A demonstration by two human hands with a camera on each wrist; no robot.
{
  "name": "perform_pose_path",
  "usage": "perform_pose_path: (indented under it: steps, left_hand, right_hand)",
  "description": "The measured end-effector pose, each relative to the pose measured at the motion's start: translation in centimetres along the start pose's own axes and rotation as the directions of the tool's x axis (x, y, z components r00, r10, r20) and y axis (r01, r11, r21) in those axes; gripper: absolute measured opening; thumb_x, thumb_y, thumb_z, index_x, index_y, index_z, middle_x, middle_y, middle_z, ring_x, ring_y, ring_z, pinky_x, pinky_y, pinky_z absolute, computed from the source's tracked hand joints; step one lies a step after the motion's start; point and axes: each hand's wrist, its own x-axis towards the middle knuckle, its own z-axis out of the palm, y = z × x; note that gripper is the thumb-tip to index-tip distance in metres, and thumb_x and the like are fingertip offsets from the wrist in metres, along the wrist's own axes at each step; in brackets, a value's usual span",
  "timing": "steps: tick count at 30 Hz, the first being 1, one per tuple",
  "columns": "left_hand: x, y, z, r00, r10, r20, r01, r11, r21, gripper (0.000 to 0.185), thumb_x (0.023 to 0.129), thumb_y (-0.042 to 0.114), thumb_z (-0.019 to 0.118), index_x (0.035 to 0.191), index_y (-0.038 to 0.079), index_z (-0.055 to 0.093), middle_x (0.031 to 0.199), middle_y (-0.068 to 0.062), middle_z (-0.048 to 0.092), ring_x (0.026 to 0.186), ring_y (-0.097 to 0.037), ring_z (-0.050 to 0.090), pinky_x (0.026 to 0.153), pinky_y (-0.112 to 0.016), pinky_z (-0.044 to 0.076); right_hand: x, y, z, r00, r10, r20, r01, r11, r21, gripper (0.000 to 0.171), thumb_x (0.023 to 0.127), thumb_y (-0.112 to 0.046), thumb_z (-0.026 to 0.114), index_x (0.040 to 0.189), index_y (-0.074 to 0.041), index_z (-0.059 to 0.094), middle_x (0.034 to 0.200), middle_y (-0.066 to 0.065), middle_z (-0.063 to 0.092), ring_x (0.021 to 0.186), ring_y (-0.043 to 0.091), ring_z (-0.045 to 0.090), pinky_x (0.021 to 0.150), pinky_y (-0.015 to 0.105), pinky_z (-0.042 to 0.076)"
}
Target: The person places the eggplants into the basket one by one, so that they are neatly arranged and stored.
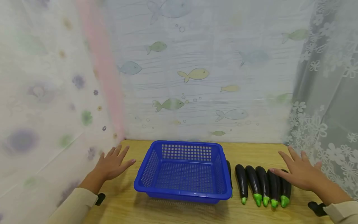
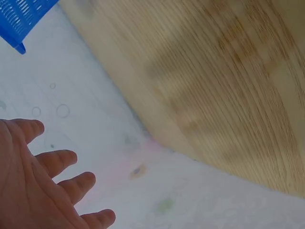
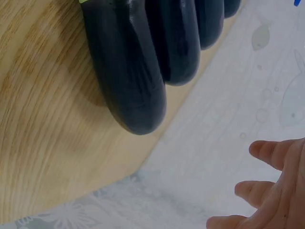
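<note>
A blue plastic basket [image 1: 183,196] with slotted walls stands on the wooden table, nothing inside it. To its right several dark eggplants [image 1: 253,182] with green stem ends lie side by side, one of them partly hidden behind the basket's rim. My left hand [image 1: 112,163] is held left of the basket with fingers spread, holding nothing. On the other side my right hand [image 1: 303,171] hovers by the rightmost eggplant, fingers spread and holding nothing; its thumb overlaps the eggplants in the head view. The right wrist view shows the eggplants' rounded ends [image 3: 140,119] close up.
The light wooden table [image 1: 117,205] ends at a back wall covering printed with fish [image 1: 195,74]. A flower-patterned sheet [image 1: 56,109] hangs close on the left, and a lace curtain [image 1: 327,124] on the right.
</note>
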Motion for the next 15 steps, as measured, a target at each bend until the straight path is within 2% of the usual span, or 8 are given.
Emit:
perform_pose_path:
  steps: [2,6,8,12,15]
  left_hand:
    - [0.1,0.1,0.1,1.0,0.001,0.0,-0.001,1.0,-0.026,0.092,0.099,0.076,0.032,0.166,0.014,0.023,0.168,-0.028,0.021,0.15,-0.055,0.025,0.111,-0.083,0.015]
    - [0.3,0.5,0.3,1.0,0.015,-0.012,-0.016,0.994,-0.104,0.089,0.101,0.073,0.032,0.166,0.013,0.024,0.167,-0.027,0.027,0.146,-0.056,0.034,0.106,-0.078,0.032]
    - [0.4,0.9,0.3,1.0,0.018,-0.019,-0.02,0.989,-0.149,0.087,0.101,0.072,0.032,0.165,0.013,0.026,0.166,-0.025,0.031,0.144,-0.055,0.039,0.102,-0.076,0.039]
    - [0.6,1.7,0.8,0.999,0.012,-0.043,-0.022,0.968,-0.25,0.084,0.103,0.069,0.033,0.165,0.014,0.027,0.163,-0.024,0.037,0.142,-0.052,0.043,0.102,-0.073,0.042]
    - [0.7,2.3,1.2,0.997,0.011,-0.082,-0.038,0.938,-0.346,0.08,0.104,0.064,0.037,0.164,0.011,0.03,0.16,-0.025,0.041,0.136,-0.048,0.051,0.102,-0.069,0.045]
  right_hand:
    - [0.1,0.0,0.1,1.0,0.005,0.001,-0.005,1.0,0.008,0.1,0.096,-0.073,0.047,0.159,0.003,0.028,0.161,0.044,0.007,0.13,0.083,0.006,0.081,0.098,0.002]
    - [0.1,0.2,0.2,1.0,-0.013,-0.004,0.013,1.0,0.023,0.101,0.098,-0.069,0.049,0.155,0.012,0.029,0.155,0.051,0.012,0.127,0.085,0.011,0.09,0.094,0.013]
    - [0.2,0.3,0.3,1.0,-0.027,-0.01,0.027,0.999,0.023,0.1,0.099,-0.067,0.049,0.152,0.016,0.03,0.151,0.054,0.015,0.125,0.084,0.021,0.09,0.09,0.025]
    - [0.2,0.5,0.5,1.0,-0.011,0.017,0.01,0.999,0.038,0.103,0.099,-0.068,0.048,0.151,0.018,0.028,0.146,0.057,0.019,0.112,0.076,0.045,0.08,0.077,0.043]
    - [0.2,0.7,0.9,0.999,0.007,0.036,-0.009,0.998,0.063,0.102,0.1,-0.067,0.046,0.15,0.02,0.027,0.141,0.059,0.025,0.109,0.073,0.048,0.074,0.071,0.046]
